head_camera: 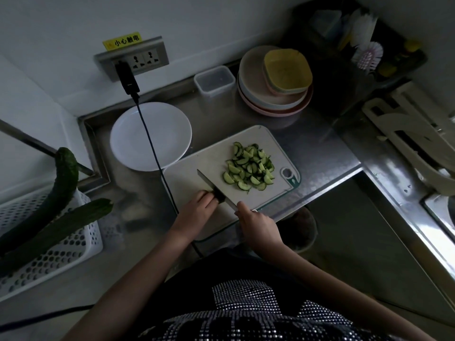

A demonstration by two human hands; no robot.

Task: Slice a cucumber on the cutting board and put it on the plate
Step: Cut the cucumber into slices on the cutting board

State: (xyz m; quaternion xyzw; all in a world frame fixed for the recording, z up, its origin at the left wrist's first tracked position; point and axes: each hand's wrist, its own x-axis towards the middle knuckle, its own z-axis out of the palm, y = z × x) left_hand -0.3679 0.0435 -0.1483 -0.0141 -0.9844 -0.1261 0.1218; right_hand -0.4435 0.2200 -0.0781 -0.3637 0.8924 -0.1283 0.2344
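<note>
The knife is gripped by the right hand; a dark cucumber stub beside the blade is pinched by the left hand. Slices lie on the cutting board beyond the knife. With so short a stub, the fingertips could be cut.

Bare forearms, a dark top studded with rows of small silvery dots, no sleeves in view
</note>
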